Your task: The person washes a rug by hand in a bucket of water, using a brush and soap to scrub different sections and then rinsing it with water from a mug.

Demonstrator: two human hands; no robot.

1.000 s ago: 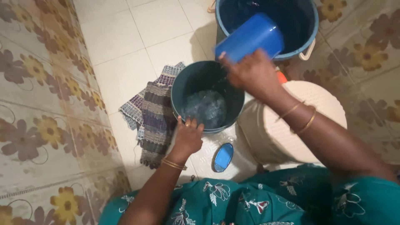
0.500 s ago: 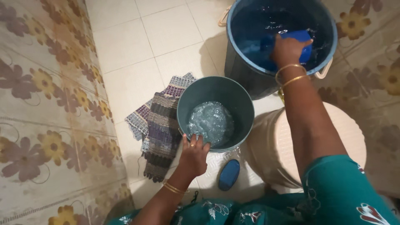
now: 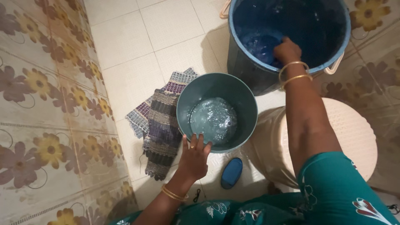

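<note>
Head view: left hand (image 3: 194,160) on green bucket (image 3: 183,100), right hand (image 3: 286,51) perhaps submerged.

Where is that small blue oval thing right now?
In the head view, the small blue oval thing lies on the floor, below the green bucket, right of the left hand.

I see no packages, labels, signs or screens around me here. The small blue oval thing (image 3: 231,172) on the floor near me, just right of centre, might be a wrapped bar, but I can't tell.
</note>
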